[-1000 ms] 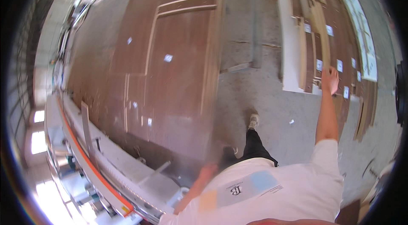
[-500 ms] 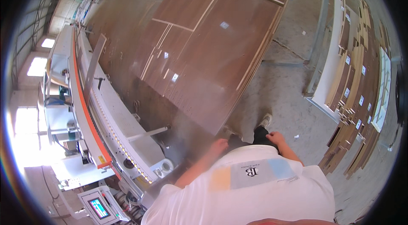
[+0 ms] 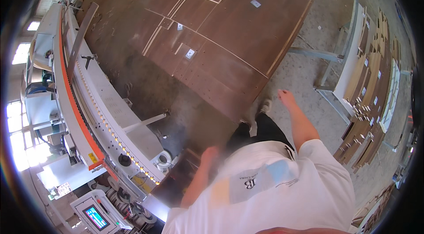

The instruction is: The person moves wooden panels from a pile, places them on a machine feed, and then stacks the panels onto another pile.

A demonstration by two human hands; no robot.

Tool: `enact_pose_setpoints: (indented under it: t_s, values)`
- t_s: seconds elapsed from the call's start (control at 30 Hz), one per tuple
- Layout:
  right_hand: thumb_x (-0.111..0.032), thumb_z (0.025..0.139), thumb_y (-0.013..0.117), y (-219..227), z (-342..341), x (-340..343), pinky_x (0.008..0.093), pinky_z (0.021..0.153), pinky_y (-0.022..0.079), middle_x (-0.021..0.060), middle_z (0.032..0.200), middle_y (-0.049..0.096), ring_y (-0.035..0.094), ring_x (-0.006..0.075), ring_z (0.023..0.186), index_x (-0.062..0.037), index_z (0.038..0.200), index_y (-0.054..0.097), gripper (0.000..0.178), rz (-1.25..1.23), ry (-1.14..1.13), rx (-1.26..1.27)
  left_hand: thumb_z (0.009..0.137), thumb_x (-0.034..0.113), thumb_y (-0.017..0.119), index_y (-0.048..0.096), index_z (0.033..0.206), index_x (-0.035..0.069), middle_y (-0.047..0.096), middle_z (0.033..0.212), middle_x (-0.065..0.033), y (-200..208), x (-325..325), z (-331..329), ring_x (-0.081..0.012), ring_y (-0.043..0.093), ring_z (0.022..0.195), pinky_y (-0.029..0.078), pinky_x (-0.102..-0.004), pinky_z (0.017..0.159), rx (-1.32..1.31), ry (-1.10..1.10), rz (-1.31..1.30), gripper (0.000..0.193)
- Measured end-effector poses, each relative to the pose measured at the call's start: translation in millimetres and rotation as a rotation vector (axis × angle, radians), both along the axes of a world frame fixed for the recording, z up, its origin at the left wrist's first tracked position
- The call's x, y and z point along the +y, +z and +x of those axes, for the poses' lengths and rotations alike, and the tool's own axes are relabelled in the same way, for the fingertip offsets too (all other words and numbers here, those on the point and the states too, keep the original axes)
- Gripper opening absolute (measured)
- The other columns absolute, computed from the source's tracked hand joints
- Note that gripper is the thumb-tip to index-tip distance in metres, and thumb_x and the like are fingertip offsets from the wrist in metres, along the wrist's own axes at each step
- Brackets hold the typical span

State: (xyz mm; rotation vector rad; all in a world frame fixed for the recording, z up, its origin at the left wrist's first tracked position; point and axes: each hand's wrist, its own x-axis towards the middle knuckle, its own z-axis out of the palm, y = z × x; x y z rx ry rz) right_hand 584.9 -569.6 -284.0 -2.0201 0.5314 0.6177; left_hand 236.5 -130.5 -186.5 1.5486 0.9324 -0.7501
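Brown panels (image 3: 247,31) look stiff, heavy, best gripped edgewise; right hand (image 3: 286,98) has loose, empty fingers, left hand (image 3: 209,156) too blurred to tell.

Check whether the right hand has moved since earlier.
Yes, the right hand has moved left, away from the stacked brown strips, toward the brown panels.

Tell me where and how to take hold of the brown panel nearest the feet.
Probably by the panel's near long edge, with a wide two-handed hold, coming from the side facing the white machine: the panel lies flat and broad, and that edge has no other panel against it. Whether there is room underneath can't be told.
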Motion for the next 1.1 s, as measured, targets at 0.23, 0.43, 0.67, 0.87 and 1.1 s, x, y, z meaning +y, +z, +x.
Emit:
enact_pose_setpoints:
  t_s: [0.23,0.43,0.67,0.87,1.1]
  values:
    - [-0.058,0.093,0.062,-53,82,40,0.0356,0.065,0.050,0.0056,0.080,0.066,0.061,0.0192,0.070,-0.0050,0.093,0.067,0.053,-0.007,-0.238,-0.051,0.101,0.021,0.058,0.058,0.127,0.003,0.069,0.099,-0.0061,-16,18,-40,-0.0140,0.064,0.081,0.051,-0.0269,0.067,0.081,-0.089,0.006,0.031]
    - [-0.058,0.093,0.063,-47,98,82,0.0435,0.074,0.054,0.0076,0.104,0.066,0.065,0.0242,0.086,-0.0032,0.117,0.060,0.060,0.192,-0.614,0.097,0.102,0.026,0.059,0.059,0.129,0.003,0.069,0.111,-0.0091,-8,12,-77,-0.0162,0.066,0.096,0.054,-0.0308,0.083,-0.273,-0.225,0.059,0.036]
    - [-0.057,0.095,0.061,-158,58,6,0.0498,0.082,0.052,0.0086,0.115,0.066,0.064,0.0237,0.106,-0.0049,0.127,0.054,0.061,0.359,-0.789,0.220,0.100,0.023,0.058,0.061,0.133,0.007,0.072,0.110,-0.0072,70,-27,66,-0.0143,0.066,0.090,0.054,-0.0280,0.073,0.072,-0.164,0.121,0.037]
    - [-0.058,0.092,0.065,-36,91,65,0.0463,0.079,0.055,0.0109,0.116,0.065,0.064,0.0240,0.104,-0.0002,0.125,0.057,0.067,0.307,-0.643,0.082,0.099,0.021,0.060,0.056,0.136,0.002,0.071,0.103,-0.0074,29,-12,56,-0.0102,0.063,0.081,0.051,-0.0246,0.065,0.056,0.197,-0.198,0.043]
    - [-0.062,0.085,0.072,-47,114,63,0.0416,0.080,0.057,0.0147,0.123,0.063,0.063,0.0248,0.107,0.0025,0.125,0.059,0.077,0.211,-0.509,0.138,0.098,0.020,0.060,0.054,0.137,0.002,0.071,0.102,-0.0087,41,-16,94,-0.0122,0.063,0.082,0.051,-0.0248,0.068,0.124,0.119,-0.147,0.043]
